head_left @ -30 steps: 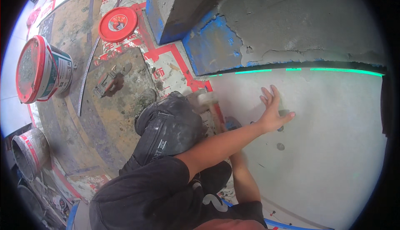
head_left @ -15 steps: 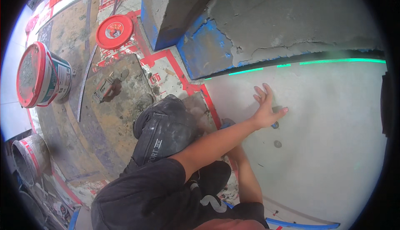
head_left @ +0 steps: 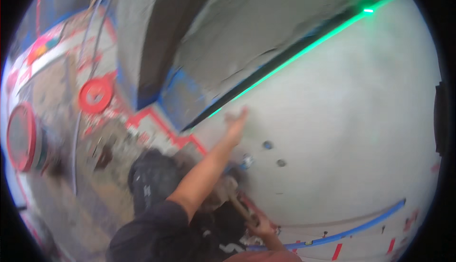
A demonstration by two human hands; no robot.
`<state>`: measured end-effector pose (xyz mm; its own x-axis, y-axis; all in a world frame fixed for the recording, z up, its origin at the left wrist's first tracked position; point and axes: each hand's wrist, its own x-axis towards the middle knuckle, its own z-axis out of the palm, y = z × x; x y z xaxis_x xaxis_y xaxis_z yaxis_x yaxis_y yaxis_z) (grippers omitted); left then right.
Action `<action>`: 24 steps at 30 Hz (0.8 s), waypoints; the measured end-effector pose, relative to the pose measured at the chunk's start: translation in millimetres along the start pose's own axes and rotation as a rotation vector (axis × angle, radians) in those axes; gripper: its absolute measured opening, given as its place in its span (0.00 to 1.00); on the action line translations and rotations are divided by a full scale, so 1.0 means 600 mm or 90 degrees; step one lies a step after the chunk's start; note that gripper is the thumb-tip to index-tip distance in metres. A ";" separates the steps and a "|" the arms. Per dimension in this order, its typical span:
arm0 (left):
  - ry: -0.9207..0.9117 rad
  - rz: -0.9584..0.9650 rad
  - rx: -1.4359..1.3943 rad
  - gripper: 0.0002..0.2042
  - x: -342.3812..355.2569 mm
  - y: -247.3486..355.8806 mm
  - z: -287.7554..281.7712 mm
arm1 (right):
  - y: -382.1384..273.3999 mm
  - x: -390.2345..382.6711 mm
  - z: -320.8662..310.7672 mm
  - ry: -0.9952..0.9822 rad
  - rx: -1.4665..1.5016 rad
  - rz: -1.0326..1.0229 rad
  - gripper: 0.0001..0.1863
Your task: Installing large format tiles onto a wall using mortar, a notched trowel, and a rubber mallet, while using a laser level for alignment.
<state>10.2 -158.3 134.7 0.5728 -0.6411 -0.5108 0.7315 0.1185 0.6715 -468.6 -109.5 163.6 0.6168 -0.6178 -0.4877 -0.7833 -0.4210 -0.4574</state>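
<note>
My left hand [head_left: 236,122] reaches over a large pale grey slab [head_left: 332,134], close to its green-lit edge. Motion smears its fingers, but they look apart, with nothing in them. Lower down, my right hand [head_left: 262,227] is closed around the wooden handle of a mallet [head_left: 241,206]. The mallet's pale head points up toward my knees and is blurred. Two small dark round spots [head_left: 267,145] show on the slab; whether they are holes or objects I cannot tell. A small white and blue item [head_left: 247,161] sits by the slab's left edge.
A rough grey wall [head_left: 247,29] rises beyond the slab, past a dark gap. At left stand a red-rimmed bucket [head_left: 22,137] and a red lid [head_left: 95,95] on mortar-stained board. A long blue level [head_left: 332,238] lies along the near side. Red tape marks the floor.
My view has turned, so the slab and wall edge now slant. My left hand has moved toward the slab's corner. My right hand, hidden before, now shows with the mallet.
</note>
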 end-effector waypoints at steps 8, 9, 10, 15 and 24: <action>0.038 -0.072 -0.153 0.69 0.000 -0.016 -0.028 | -0.168 0.006 0.018 0.081 -0.092 -0.080 0.25; 0.048 -0.071 -0.157 0.69 -0.005 -0.006 -0.027 | -0.191 0.020 -0.001 0.072 -0.105 -0.109 0.22; 0.039 -0.064 -0.155 0.69 -0.011 -0.006 -0.033 | -0.217 0.037 -0.018 0.082 -0.104 -0.113 0.22; 0.064 -0.055 -0.149 0.66 -0.022 0.011 -0.032 | -0.272 0.193 -0.163 0.379 0.034 -0.478 0.11; 0.067 -0.056 -0.169 0.66 -0.022 0.012 -0.039 | -0.476 0.203 -0.195 0.578 -0.049 -0.717 0.13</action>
<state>16.2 -131.2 133.8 0.5279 -0.5773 -0.6229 0.8433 0.2693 0.4652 -178.6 -142.4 321.7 0.6587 -0.1283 0.7414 0.0555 -0.9744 -0.2178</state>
